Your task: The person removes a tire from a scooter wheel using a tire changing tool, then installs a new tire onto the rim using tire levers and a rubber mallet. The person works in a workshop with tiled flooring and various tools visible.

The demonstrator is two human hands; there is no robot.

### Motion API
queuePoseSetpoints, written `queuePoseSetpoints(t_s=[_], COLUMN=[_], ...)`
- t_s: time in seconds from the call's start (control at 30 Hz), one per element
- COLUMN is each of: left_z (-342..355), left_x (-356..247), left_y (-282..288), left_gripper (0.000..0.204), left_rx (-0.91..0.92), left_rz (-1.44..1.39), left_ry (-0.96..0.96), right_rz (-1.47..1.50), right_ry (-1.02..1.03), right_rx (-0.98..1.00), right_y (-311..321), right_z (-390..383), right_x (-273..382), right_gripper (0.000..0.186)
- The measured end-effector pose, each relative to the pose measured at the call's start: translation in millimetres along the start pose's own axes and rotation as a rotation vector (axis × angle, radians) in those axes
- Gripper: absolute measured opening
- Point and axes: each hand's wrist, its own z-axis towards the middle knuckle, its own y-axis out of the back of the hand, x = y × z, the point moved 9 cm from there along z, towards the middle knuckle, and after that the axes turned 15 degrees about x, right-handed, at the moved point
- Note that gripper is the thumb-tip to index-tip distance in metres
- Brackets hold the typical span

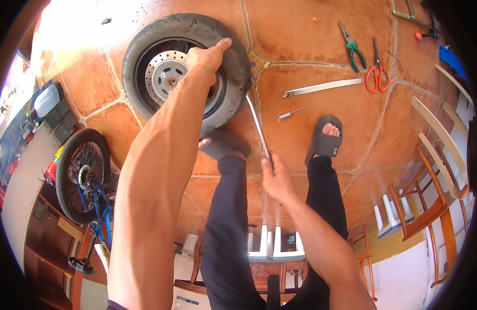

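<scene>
A small wheel [133,64] with a black tyre and a drilled brake disc [156,66] lies flat on the tiled floor. My left hand [205,63] grips the right part of the tyre, its index finger along the sidewall and its other fingers partly hidden toward the rim. Closed around the dark lower end of a slim metal tyre lever [257,120] is my right hand [277,178]. The lever's bright tip is close to the tyre's lower right edge; whether it touches, I cannot tell. My sandalled feet stand on either side of the lever.
To the right lie a long flat metal bar [323,88], green-handled pliers [353,50], red-handled scissors [376,75] and a small pointed tool [290,114]. A blue bicycle [100,206] stands at the left. Wooden chairs [439,212] stand at the lower right.
</scene>
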Motion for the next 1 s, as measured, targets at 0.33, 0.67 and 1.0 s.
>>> queuePoseSetpoints(t_s=[0.33, 0.67, 1.0], left_z=[-7, -17, -207], left_x=[-51, -39, 9], left_y=[38, -15, 13], left_gripper=[0.041, 0.046, 0.068], left_rx=[-0.052, 0.084, 0.363], left_rz=[-0.771, -0.763, -0.630], left_ry=[-0.241, -0.208, -0.312], right_rz=[-0.267, -0.027, -0.130], right_ry=[0.117, 0.109, -0.158], right_rx=[-0.076, -0.179, -0.116], right_y=[137, 157, 217], right_z=[4, 24, -90], right_x=[30, 64, 1], right_gripper=[0.029, 0.026, 0.031])
